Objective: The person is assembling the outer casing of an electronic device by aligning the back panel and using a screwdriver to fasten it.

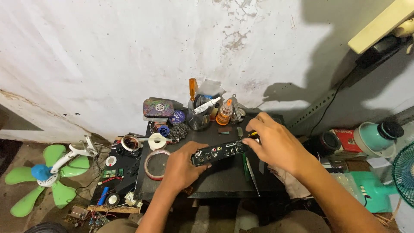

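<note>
Here, closest to the camera, two bare arms are reaching forward over a small black table point(215, 183). The left hand point(183, 166) is wrapping around the near end of a little black box point(219, 152), fingers curled tight on it. The box is lying across the middle of the table top, with a row of small round plugs showing on its side. The right hand point(274, 144) is pinching the other end of the box with its fingertips, and a small yellow and black tool point(253, 134) is sticking out between those fingers.

Just to the left of the left hand, a ring of clear tape with a red edge point(157, 164) is lying flat on the table. A bit farther back, two white tape rolls point(144, 141) are sitting near the table's left corner. At the back edge, a cup point(199, 117) is holding an orange-handled screwdriver point(192, 89), and an orange bottle point(224, 113) is standing beside it.

Off to the far left, a green fan point(43, 177) is lying on the floor. Behind everything, a white, peeling wall point(129, 51) is rising up.
</note>
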